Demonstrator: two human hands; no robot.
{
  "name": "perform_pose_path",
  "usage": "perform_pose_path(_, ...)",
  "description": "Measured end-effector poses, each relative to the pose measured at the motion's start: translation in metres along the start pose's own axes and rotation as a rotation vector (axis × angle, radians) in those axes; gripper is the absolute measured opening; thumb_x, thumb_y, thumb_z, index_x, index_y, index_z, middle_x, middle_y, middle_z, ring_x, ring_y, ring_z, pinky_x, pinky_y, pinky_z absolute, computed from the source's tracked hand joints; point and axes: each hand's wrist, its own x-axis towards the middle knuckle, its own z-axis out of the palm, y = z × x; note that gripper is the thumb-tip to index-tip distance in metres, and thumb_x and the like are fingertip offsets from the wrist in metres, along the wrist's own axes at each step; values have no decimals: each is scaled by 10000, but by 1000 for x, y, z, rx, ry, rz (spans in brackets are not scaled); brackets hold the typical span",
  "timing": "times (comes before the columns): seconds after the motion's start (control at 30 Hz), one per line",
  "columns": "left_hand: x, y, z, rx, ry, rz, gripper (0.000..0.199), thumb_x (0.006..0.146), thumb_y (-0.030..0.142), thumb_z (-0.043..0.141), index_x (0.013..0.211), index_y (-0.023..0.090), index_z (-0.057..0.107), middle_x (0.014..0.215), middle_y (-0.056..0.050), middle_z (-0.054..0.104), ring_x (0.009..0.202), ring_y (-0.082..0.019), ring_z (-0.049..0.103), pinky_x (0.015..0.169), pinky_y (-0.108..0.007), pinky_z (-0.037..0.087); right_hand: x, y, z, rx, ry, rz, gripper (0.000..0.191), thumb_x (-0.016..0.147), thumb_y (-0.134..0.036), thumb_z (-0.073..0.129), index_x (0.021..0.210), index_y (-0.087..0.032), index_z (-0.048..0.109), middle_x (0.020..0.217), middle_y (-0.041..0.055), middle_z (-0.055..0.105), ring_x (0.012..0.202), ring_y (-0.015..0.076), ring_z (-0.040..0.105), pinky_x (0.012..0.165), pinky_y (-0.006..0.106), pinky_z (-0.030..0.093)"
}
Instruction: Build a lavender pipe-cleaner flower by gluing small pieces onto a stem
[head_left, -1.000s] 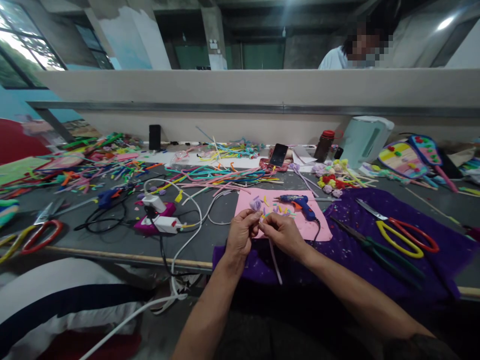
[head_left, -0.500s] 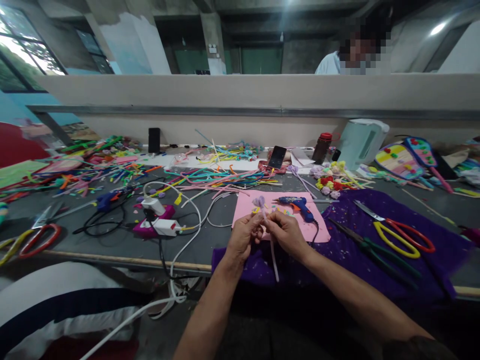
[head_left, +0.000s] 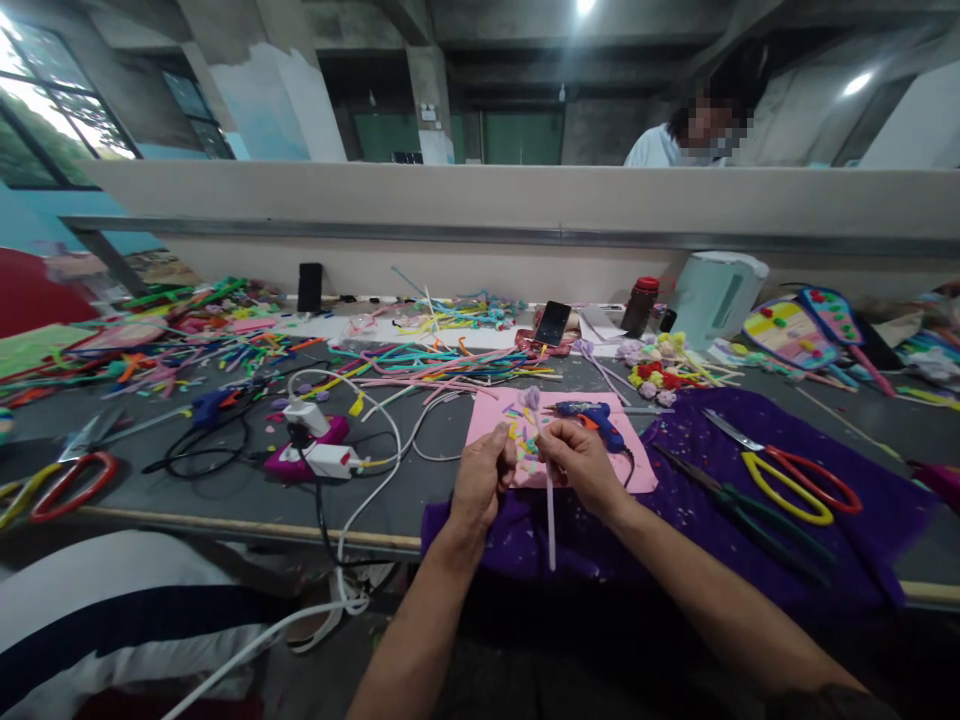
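A pale lilac pipe-cleaner flower [head_left: 529,398] stands upright on its long stem, whose free end hangs below my fingers. My right hand [head_left: 579,462] pinches that stem between thumb and fingertips, over the pink sheet [head_left: 486,408]. Just left of it, apart from the stem, is my left hand [head_left: 482,480], its fingers curled in and the thumb on top. Whatever those fingers hold, if anything, is hidden. Small coloured pipe-cleaner bits [head_left: 526,440] lie on the sheet behind my hands. A blue glue gun [head_left: 600,415] rests at the sheet's right side.
On the purple cloth [head_left: 675,540] lie pliers [head_left: 739,505] and red-and-yellow scissors [head_left: 795,485]. A power strip [head_left: 319,450] with white cables is to the left. Loose pipe cleaners [head_left: 450,360], a phone [head_left: 553,323] and a kettle [head_left: 716,297] stand or lie farther back. A person [head_left: 660,147] is beyond the partition.
My left hand has drawn away from the stem, leaving a gap between the hands. The stem stays in my right hand and now hangs more nearly straight down.
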Motion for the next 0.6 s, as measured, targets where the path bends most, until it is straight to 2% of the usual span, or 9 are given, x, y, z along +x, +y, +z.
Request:
perform_pose_path(0.07, 0, -1, -1, 17, -6, 2, 313, 669, 434, 612, 667, 121, 589, 494, 33, 482, 343, -26, 349, 326, -162, 207, -2, 1, 2, -61, 5, -44, 243, 758, -394, 540, 657, -178, 491, 518, -53, 452, 374, 58, 382, 360, 183, 307)
perform_pose_path(0.13, 0, -2, -1, 1, -34, -13, 297, 640, 393, 655, 763, 126, 614, 525, 32, 510, 366, -28, 374, 337, -156, 226, -3, 2, 4, -173, 14, -114, 217, 761, -364, 543, 655, -179, 506, 540, -42, 464, 422, 71, 406, 401, 192, 327)
perform_pose_path(0.23, 1, -3, -1, -5, -27, -36, 264, 595, 349, 700, 686, 124, 595, 471, 51, 470, 368, -30, 381, 334, -150, 226, -5, 3, 9, -379, 21, -243, 194, 763, -303, 546, 619, -174, 531, 546, -27, 489, 492, 88, 437, 469, 206, 340)
perform_pose_path(0.33, 1, -2, 0, -15, -10, -52, 244, 590, 310, 710, 671, 120, 581, 501, 49, 491, 360, -13, 371, 325, -138, 223, -4, 1, 7, -465, -26, -291, 182, 763, -288, 547, 624, -172, 562, 547, -21, 512, 510, 91, 459, 493, 210, 350)
perform_pose_path(0.4, 2, 0, -1, -59, -15, -58, 233, 604, 302, 699, 680, 123, 571, 542, 41, 529, 353, -7, 371, 317, -130, 228, -1, -4, -2, -413, -27, -263, 188, 772, -316, 535, 664, -169, 581, 571, -18, 531, 496, 84, 470, 478, 202, 362)
perform_pose_path(0.47, 3, 2, -3, -117, -36, -79, 218, 629, 296, 676, 690, 120, 564, 632, 13, 592, 342, 6, 360, 302, -123, 224, 3, -11, -17, -299, 63, -204, 218, 789, -355, 507, 719, -164, 584, 600, -17, 546, 442, 65, 456, 421, 187, 352)
perform_pose_path(0.53, 4, 3, -6, -195, -78, -143, 192, 638, 271, 661, 704, 118, 566, 623, 11, 595, 343, 6, 371, 310, -111, 257, 6, -20, -37, -222, 171, -171, 212, 776, -366, 526, 774, -162, 579, 612, -22, 553, 412, 52, 442, 382, 169, 331)
perform_pose_path(0.6, 5, 4, -10, -274, -117, -187, 174, 629, 244, 654, 712, 117, 569, 588, 21, 578, 339, 9, 368, 317, -101, 278, 8, -29, -56, -210, 220, -180, 191, 743, -351, 575, 756, -160, 568, 537, -49, 506, 389, 47, 424, 370, 160, 322)
